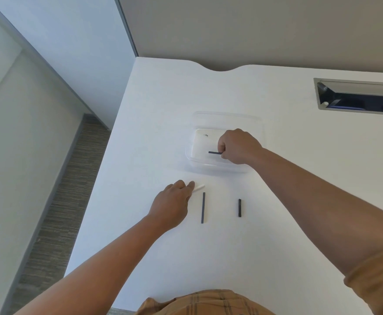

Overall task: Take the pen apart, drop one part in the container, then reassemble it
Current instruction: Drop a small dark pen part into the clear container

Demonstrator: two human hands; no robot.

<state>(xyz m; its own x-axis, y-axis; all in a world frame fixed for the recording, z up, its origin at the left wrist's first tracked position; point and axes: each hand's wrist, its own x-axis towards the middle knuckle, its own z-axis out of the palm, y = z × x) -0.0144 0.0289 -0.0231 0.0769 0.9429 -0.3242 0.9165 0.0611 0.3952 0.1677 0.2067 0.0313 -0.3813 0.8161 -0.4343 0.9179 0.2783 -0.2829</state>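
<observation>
A clear plastic container (257, 123) stands on the white table. Inside it, my right hand (238, 146) is closed around one end of a short dark pen part (215, 152) that lies level and points left. My left hand (171, 204) rests on the table below the container, fingers on a white pen piece (200, 187) whose tip sticks out to the right. A long thin dark rod (203, 208) lies upright just right of that hand. A shorter black piece (239, 208) lies further right.
The white table (276, 223) has its left edge running down to a carpeted floor (68, 189). A metal cable slot (358, 97) is set into the table at the far right. A small dark speck (206, 135) sits in the container.
</observation>
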